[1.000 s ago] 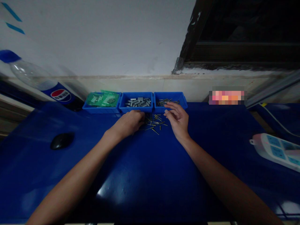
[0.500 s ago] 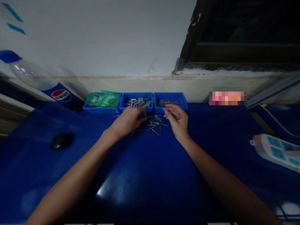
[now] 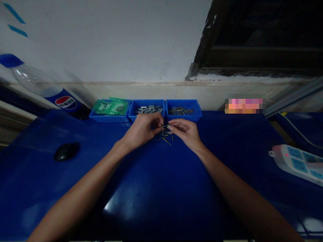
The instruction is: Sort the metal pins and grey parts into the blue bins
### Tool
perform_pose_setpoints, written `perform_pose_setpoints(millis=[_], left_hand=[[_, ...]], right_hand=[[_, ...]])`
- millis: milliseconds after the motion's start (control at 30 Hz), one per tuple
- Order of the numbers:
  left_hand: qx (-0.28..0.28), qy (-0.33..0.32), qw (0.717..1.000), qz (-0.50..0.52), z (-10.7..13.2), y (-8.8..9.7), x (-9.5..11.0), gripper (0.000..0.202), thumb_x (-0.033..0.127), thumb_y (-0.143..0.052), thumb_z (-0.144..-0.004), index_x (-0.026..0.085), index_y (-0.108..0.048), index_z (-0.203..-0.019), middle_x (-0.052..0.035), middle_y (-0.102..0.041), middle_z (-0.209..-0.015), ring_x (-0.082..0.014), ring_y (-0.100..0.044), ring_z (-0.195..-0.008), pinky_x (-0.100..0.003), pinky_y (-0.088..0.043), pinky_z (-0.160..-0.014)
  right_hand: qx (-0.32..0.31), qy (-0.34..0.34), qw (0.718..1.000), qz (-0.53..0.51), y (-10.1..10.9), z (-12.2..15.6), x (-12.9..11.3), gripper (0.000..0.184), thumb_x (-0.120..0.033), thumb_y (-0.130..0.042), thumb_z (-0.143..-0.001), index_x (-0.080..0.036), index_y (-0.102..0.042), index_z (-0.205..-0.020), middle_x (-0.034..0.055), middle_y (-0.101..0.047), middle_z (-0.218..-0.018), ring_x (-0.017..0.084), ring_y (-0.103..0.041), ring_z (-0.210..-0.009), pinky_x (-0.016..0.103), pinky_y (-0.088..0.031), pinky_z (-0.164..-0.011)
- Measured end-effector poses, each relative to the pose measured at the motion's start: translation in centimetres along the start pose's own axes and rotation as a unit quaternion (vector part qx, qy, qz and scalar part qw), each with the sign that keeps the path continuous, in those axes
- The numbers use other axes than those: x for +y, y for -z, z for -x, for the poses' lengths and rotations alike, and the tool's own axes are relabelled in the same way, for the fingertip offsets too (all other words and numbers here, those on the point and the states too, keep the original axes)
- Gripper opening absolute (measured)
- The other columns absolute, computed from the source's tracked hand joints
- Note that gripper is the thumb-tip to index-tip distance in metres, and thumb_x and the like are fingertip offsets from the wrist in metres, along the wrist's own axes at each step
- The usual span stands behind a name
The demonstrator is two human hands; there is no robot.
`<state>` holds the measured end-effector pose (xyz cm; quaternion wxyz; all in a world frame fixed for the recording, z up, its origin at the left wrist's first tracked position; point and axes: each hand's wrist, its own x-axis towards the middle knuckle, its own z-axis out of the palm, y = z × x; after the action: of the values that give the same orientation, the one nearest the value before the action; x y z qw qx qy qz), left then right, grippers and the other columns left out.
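A thin metal pin [image 3: 165, 126] spans the small gap between my two hands. My left hand [image 3: 143, 129] pinches its left end between thumb and finger. My right hand [image 3: 185, 132] has its thumb and fingertips closed at the other end. Below the fingers, several loose gold and silver pins [image 3: 167, 141] lie scattered on the blue tabletop, partly covered by the hands. Behind my right hand stands a blue bin [image 3: 185, 118] of similar thin pins [image 3: 180, 111]. Behind my left hand is another blue bin [image 3: 147, 102] with short grey metal pieces [image 3: 151, 109].
A third blue bin [image 3: 108, 119] at the left holds green plastic packets [image 3: 114, 107]. Left of it stands a cola bottle [image 3: 65, 101], with a black mouse [image 3: 66, 152] nearer me. A white power strip [image 3: 285, 158] lies at the right edge of the blue table [image 3: 156, 188].
My right hand has moved left and slightly down, its fingers closing. My left hand has shifted slightly right and turned, and the hands now meet at a pin.
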<state>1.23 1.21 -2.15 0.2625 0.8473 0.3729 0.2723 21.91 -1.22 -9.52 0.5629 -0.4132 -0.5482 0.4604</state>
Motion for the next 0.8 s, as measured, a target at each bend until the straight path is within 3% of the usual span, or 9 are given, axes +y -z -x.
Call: perform_pose_setpoints(millis=[167, 333, 433, 633, 800], left_hand=[[-0.025, 0.0, 0.998, -0.056, 0.1, -0.1, -0.5, 0.01, 0.021, -0.071, -0.091, 0.018, -0.065, -0.098, -0.003, -0.073, -0.089, -0.0183, -0.069, -0.08, -0.029, -0.051, -0.074], [-0.129, 0.03, 0.975, -0.177, 1.0, 1.2, -1.1, 0.037, 0.023, -0.071, -0.09, 0.02, -0.059, -0.125, -0.0116, -0.068, -0.119, -0.027, -0.068, -0.105, -0.039, -0.054, -0.092], [-0.198, 0.064, 0.956, -0.207, 1.8, 2.0, -1.1, 0.059, 0.019, -0.072, -0.084, 0.022, -0.053, -0.139, -0.014, -0.061, -0.13, -0.0293, -0.066, -0.112, -0.041, -0.053, -0.098], [-0.255, 0.144, 0.922, -0.254, 2.0, 2.0, -0.6, 0.072, 0.009, -0.066, -0.075, 0.022, -0.05, -0.144, -0.0148, -0.059, -0.131, -0.0231, -0.069, -0.085, -0.033, -0.054, -0.073], [-0.243, 0.153, 0.92, -0.267, 1.7, 1.5, -0.7, 0.072, 0.001, -0.063, -0.071, 0.021, -0.054, -0.14, -0.0142, -0.063, -0.125, -0.0245, -0.071, -0.084, -0.032, -0.052, -0.068]], right_hand=[[-0.001, -0.014, 1.0, -0.003, 0.0, 0.0, 0.0, 0.019, -0.039, -0.088, -0.076, -0.025, -0.084, -0.088, 0.0027, -0.081, -0.083, 0.018, -0.074, -0.069, 0.035, -0.064, -0.067], [0.148, 0.033, 0.988, 0.038, 0.1, -0.1, 0.1, 0.019, -0.035, -0.082, -0.084, -0.026, -0.082, -0.1, 0.0043, -0.082, -0.098, 0.018, -0.075, -0.072, 0.037, -0.065, -0.072], [0.179, 0.054, 0.979, 0.076, 0.2, -0.1, 0.2, 0.029, -0.036, -0.077, -0.088, -0.028, -0.078, -0.115, 0.0055, -0.08, -0.117, 0.019, -0.075, -0.078, 0.038, -0.065, -0.076], [0.151, 0.071, 0.981, 0.098, 0.2, 0.0, 0.1, 0.032, -0.034, -0.074, -0.089, -0.03, -0.074, -0.121, 0.0056, -0.077, -0.124, 0.02, -0.075, -0.082, 0.038, -0.064, -0.076], [0.135, 0.075, 0.984, 0.084, 0.2, 0.1, 0.2, 0.028, -0.032, -0.075, -0.09, -0.028, -0.074, -0.117, 0.0056, -0.078, -0.119, 0.019, -0.074, -0.079, 0.037, -0.062, -0.075]])
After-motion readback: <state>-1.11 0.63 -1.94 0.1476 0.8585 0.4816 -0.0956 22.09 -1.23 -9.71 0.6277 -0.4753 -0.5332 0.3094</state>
